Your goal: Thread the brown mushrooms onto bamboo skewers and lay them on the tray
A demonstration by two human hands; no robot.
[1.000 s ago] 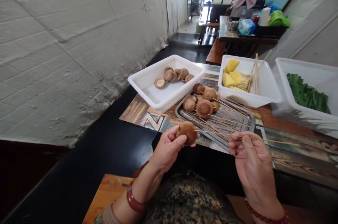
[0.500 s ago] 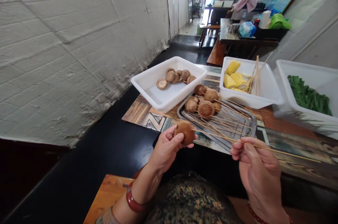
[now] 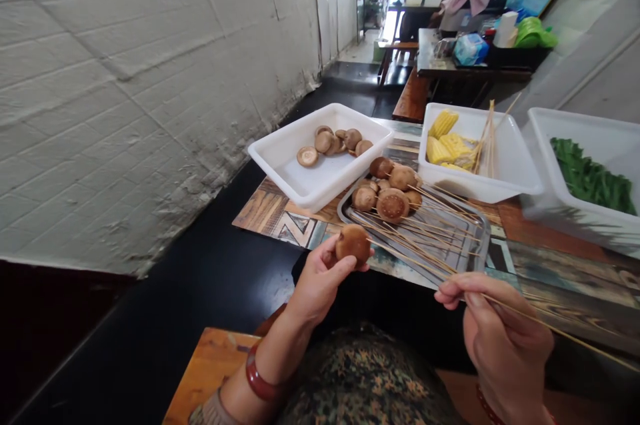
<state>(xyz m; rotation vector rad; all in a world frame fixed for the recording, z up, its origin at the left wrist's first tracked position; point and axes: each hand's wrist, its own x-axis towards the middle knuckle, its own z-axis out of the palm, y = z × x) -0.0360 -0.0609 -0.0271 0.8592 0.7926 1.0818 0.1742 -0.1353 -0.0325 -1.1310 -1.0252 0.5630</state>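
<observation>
Round brown mushroom pinched in left hand fingers, above desk edge; thin bamboo skewer gripped in right hand, now drawn farther rightward than before.

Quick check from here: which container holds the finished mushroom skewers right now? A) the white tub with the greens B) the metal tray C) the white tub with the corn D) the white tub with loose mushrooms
B: the skewered mushrooms lie on the metal tray, sticks fanned across it, just past the left hand.
</observation>
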